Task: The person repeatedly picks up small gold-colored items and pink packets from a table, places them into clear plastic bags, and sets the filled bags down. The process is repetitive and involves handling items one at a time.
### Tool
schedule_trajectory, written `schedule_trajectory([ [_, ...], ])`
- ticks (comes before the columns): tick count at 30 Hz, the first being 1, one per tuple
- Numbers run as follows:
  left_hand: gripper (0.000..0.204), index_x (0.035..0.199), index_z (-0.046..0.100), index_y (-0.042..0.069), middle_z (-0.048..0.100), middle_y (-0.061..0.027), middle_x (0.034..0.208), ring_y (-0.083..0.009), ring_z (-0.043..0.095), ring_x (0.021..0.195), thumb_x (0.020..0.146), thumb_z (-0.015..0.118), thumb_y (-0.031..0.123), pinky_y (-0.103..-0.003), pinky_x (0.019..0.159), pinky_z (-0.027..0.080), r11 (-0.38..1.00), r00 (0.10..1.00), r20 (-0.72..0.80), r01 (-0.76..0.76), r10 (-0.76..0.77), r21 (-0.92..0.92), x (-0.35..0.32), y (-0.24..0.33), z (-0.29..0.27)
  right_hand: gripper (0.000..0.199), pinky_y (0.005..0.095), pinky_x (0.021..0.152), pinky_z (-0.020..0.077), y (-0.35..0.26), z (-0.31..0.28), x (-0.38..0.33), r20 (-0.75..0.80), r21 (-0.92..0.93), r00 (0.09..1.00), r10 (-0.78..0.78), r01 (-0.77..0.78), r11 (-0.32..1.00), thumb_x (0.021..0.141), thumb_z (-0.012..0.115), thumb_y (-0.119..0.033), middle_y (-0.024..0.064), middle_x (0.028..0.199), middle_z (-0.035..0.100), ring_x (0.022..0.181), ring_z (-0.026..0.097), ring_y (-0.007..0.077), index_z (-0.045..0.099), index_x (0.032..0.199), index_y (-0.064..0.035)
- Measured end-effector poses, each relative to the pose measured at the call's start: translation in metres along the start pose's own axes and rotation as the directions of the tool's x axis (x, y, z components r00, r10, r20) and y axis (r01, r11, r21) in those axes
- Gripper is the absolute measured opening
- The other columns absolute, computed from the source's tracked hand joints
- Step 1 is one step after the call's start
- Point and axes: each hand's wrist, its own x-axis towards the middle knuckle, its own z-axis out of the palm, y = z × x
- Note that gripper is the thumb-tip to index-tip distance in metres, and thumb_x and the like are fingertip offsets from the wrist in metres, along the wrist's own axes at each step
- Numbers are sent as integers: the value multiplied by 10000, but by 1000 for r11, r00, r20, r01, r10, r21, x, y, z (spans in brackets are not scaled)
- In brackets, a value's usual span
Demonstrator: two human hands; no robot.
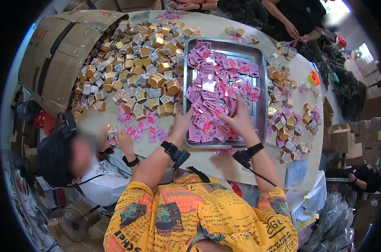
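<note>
Yellow shirt [207, 206], glossy pink packets [209, 94] heaped — right fingers [241, 108] spread, left fingers [188, 114] — can't tell

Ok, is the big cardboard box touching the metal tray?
Apart: the head view shows a wide spread of gold-coloured pieces between the cardboard box and the metal tray.

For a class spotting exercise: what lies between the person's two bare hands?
In the head view, glossy pink rectangular packets, piled in the rectangular silver metal tray.
</note>
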Motion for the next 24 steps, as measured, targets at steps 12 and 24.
schedule_trajectory([
  [12,402,957,641,-56,641,-97,786,-137,568,705,880,572,332,-321,638,457,978,987,-118,-80,104,193,-21,-7,-15,947,520,889,450,-67,63,21,195,-287,974,-116,170,943,512,810,-416,236,1433,221,1162,382,514,378,1346,-299],
  [24,472,772,636,-39,603,-125,601,-204,561,547,842,595,426,-372,556,433,985,967,-191,-156,167,71,-34,-30,-46,580,422,809,480,-70,97,18,50,-162,962,-267,272,949,593,762,-120,149,1086,550,968,558,351,572,1137,-187],
])
